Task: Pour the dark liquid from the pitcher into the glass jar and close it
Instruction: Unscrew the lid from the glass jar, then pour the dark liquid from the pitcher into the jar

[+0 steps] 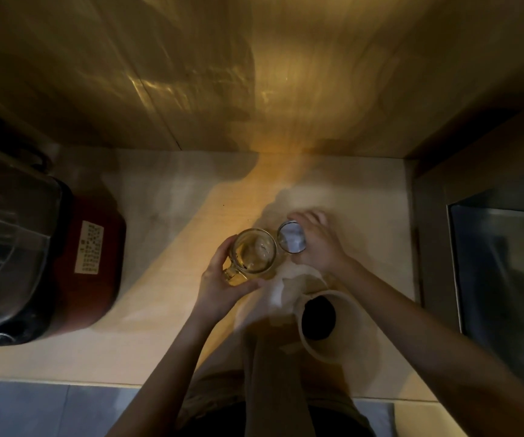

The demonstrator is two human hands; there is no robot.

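Note:
An empty glass jar (254, 251) with a small handle stands open on the pale counter (159, 310). My left hand (222, 285) wraps its near-left side at the handle. Just right of the jar's mouth, my right hand (315, 244) holds the round lid (291, 237), tilted with its pale inside facing up. A white pitcher (330, 326) with dark liquid inside stands on the counter near me, below my right wrist. A whitish cloth or paper (281, 290) lies between the pitcher and the jar.
A red and black appliance (96, 266) with a clear container fills the left of the counter. A steel sink (503, 266) lies at the right. A wooden wall rises behind the counter.

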